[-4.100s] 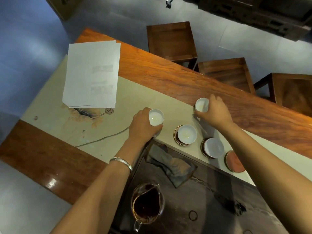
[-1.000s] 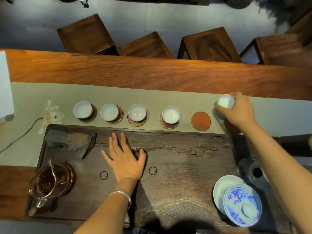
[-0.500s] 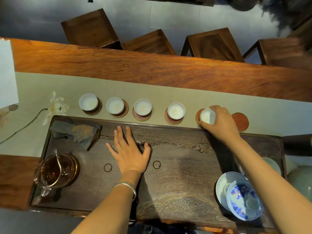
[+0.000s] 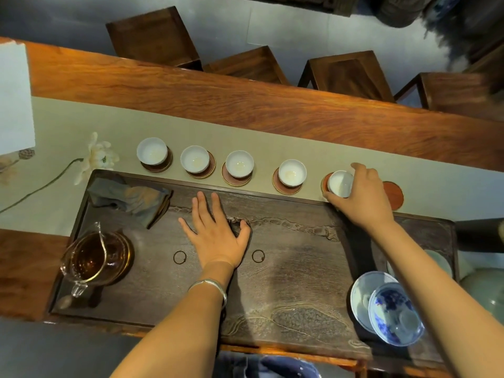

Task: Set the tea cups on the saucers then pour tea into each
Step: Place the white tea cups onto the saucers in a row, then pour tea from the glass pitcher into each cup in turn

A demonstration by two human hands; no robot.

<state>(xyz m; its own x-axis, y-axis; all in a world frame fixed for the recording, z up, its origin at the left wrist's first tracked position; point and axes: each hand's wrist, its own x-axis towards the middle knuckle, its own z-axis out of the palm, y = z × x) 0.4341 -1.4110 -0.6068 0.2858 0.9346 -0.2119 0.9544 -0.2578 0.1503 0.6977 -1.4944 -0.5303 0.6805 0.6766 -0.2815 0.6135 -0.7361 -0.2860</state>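
Several small white tea cups stand on round brown saucers in a row on the beige runner; the leftmost cup [image 4: 152,150] and the one beside my right hand [image 4: 292,172] are empty. My right hand [image 4: 362,196] grips another white cup [image 4: 339,183] over a saucer [image 4: 325,181], mostly hidden beneath it. One bare red-brown saucer [image 4: 394,195] lies to the right of that hand. My left hand [image 4: 215,233] rests flat on the dark wooden tea tray [image 4: 286,282]. A glass pitcher of dark tea [image 4: 94,257] stands at the tray's left end.
A folded grey cloth [image 4: 131,197] lies on the tray's upper left. A blue-and-white lidded bowl [image 4: 392,312] sits at the tray's right. White papers [image 4: 13,96] lie at the far left. Wooden stools [image 4: 152,36] stand beyond the table.
My right hand carried the cup leftward from the far-right saucer to the one beside it and holds it there. My left hand has stayed flat on the tray.
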